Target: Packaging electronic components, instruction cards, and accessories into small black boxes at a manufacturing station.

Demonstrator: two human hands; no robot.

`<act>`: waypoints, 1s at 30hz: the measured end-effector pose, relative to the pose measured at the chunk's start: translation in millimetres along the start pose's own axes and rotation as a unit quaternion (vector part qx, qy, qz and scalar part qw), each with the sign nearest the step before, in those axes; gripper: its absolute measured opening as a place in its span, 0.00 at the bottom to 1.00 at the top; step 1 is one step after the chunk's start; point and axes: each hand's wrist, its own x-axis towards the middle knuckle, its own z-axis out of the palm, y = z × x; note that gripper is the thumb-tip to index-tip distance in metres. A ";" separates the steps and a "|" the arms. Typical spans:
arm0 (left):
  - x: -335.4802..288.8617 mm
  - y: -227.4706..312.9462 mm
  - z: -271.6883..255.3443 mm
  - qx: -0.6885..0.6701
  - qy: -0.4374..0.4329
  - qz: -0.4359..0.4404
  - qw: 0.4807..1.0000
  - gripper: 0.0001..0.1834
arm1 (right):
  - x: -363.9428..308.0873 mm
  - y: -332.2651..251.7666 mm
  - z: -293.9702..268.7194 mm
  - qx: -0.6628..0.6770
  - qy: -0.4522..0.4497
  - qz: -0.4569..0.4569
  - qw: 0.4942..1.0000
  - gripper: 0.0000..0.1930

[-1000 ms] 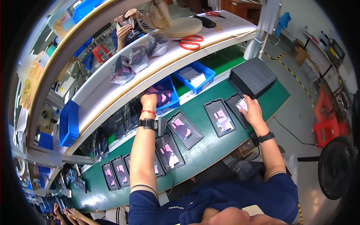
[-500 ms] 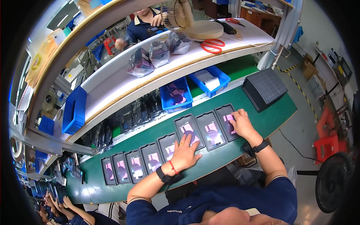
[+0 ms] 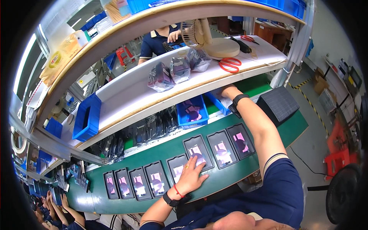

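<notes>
A row of black trays lies on the green table, each with pink-and-white film pieces in it. My left hand [image 3: 190, 176] rests palm down with fingers spread, its fingertips on the film pieces [image 3: 196, 150] in one black tray [image 3: 193, 141]. Two more trays stand to its right, a middle one [image 3: 217, 136] and the rightmost one [image 3: 234, 129]. My right hand [image 3: 229, 91] reaches into a blue bin [image 3: 216, 102] below the shelf, where the bin held white packets or sheets. Its fingers are hidden there.
Beside that bin stands another blue bin [image 3: 191, 123] with pink and purple pieces. A dark box [image 3: 278, 104] sits at the table's right end. On the shelf are bagged parts [image 3: 179, 71], red-handled scissors [image 3: 230, 65] and a fan [image 3: 193, 33]. Other people work nearby.
My right hand has left the rightmost tray and stretched forward into the right-hand blue bin. My left hand stays on its tray. The view has shifted a little.
</notes>
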 end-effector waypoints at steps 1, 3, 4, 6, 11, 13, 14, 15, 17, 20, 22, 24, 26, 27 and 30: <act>-3.7 -0.5 -3.8 -0.022 0.018 0.001 1.000 0.27 | 6.9 -8.6 -2.5 0.001 0.003 -0.008 1.000 0.25; -8.8 -1.1 -9.0 -0.028 0.042 -0.001 0.999 0.26 | 17.2 -24.9 -5.4 0.050 0.016 -0.013 0.999 0.24; -13.5 -2.9 -10.8 -0.041 0.055 -0.006 0.998 0.26 | 11.8 -30.8 -3.6 0.075 0.020 -0.015 0.997 0.24; -20.0 -5.2 -15.0 -0.066 0.076 -0.023 0.995 0.24 | 15.2 -45.7 -5.5 0.124 0.027 -0.016 0.992 0.24; -26.1 -6.4 -28.0 -0.080 0.102 -0.050 0.990 0.21 | 3.1 -40.1 -11.1 0.236 0.040 -0.005 0.971 0.23; -27.9 -8.4 -29.7 -0.104 0.112 -0.056 0.987 0.21 | -9.3 -36.4 -9.5 0.280 0.041 0.002 0.959 0.22; -27.7 -9.8 -29.7 -0.111 0.116 -0.065 0.985 0.21 | -11.5 -37.3 -10.3 0.302 0.042 0.007 0.952 0.22; -27.8 -10.5 -29.7 -0.113 0.115 -0.066 0.985 0.21 | -16.5 -33.1 -10.0 0.324 0.042 0.011 0.945 0.22; -28.2 -12.0 -31.0 -0.135 0.118 -0.066 0.982 0.20 | -25.3 -23.0 -10.3 0.368 0.044 0.018 0.929 0.22; -25.6 -10.3 -32.3 -0.168 0.171 -0.062 0.969 0.15 | -39.9 6.0 -24.6 0.432 0.050 0.033 0.900 0.21; -21.4 -8.1 -33.9 -0.213 0.224 -0.064 0.949 0.12 | -27.0 -2.0 -36.4 0.473 0.053 0.042 0.879 0.21; -21.0 -16.5 -24.6 -0.330 0.251 -0.083 0.906 0.09 | -61.0 -13.1 -43.2 0.658 -0.061 0.099 0.744 0.14; -10.7 -12.8 -17.5 -0.482 0.229 -0.106 0.839 0.09 | -110.5 -31.4 -45.9 0.732 -0.140 0.056 0.665 0.10; -3.5 -10.9 -16.0 -0.527 0.211 -0.126 0.814 0.10 | -136.0 -49.6 -42.3 0.767 -0.189 0.047 0.611 0.10; 11.3 -7.0 -10.5 -0.571 0.261 -0.116 0.770 0.14 | -207.6 -109.1 -28.7 0.738 -0.243 0.015 0.630 0.09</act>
